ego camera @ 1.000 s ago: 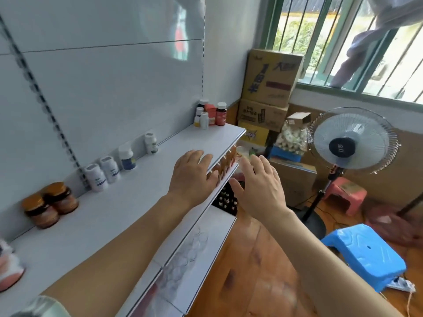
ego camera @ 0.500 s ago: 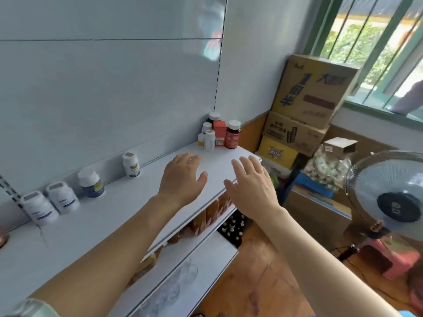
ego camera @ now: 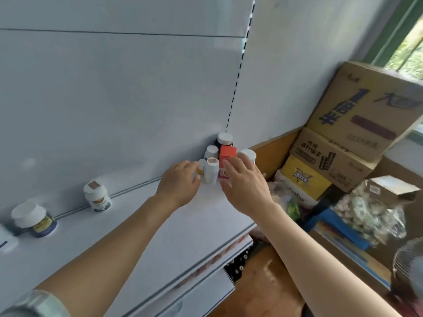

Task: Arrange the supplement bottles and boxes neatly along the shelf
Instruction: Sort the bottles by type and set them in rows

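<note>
So the cluster (ego camera: pixel 217 160) of bottles plus the red box (ego camera: pixel 227 156) sits jammed at the far right end of the shelf (ego camera: pixel 160 225), dead ahead of both hands. Left hand (ego camera: pixel 179 183) flanks it on the left, fingers loosely curled against the small bottles, grip unclear. Right hand (ego camera: pixel 243 184) comes in from the right, fingers spread, touching the box. Everything's upright. Both are about equally near.

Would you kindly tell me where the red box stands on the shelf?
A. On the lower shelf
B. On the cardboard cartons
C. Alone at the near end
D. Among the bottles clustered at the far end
D: the red box stands among white-capped bottles at the shelf's far end.
</note>
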`<action>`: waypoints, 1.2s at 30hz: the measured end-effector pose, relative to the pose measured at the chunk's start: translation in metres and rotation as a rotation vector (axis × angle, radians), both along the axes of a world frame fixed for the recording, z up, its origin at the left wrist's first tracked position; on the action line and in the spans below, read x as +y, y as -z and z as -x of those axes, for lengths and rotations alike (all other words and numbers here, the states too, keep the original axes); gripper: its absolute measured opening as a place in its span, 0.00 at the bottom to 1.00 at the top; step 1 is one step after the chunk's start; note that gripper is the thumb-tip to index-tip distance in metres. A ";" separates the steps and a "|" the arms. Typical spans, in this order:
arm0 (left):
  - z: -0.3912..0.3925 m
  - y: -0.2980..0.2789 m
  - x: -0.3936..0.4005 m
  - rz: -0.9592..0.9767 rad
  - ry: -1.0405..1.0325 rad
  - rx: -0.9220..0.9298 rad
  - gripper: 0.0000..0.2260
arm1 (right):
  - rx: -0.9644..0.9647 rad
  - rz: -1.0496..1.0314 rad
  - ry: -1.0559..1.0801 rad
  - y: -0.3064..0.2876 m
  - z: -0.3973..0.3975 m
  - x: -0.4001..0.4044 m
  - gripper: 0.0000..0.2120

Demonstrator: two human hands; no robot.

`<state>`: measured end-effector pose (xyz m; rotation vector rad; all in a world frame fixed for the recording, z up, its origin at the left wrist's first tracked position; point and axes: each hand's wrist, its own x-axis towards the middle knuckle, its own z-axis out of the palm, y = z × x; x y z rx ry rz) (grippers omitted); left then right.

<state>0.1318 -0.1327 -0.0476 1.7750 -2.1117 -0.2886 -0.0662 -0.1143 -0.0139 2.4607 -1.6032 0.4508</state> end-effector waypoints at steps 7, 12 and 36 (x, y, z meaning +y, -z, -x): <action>0.018 0.023 -0.052 -0.087 -0.132 -0.024 0.19 | 0.063 -0.002 -0.236 0.012 0.005 -0.096 0.15; 0.024 0.038 -0.069 -0.111 -0.145 0.026 0.22 | 0.115 -0.005 -0.345 0.026 0.004 -0.124 0.11; -0.020 0.014 -0.041 0.008 -0.248 0.608 0.06 | -0.316 -0.243 -0.480 -0.005 -0.013 -0.124 0.11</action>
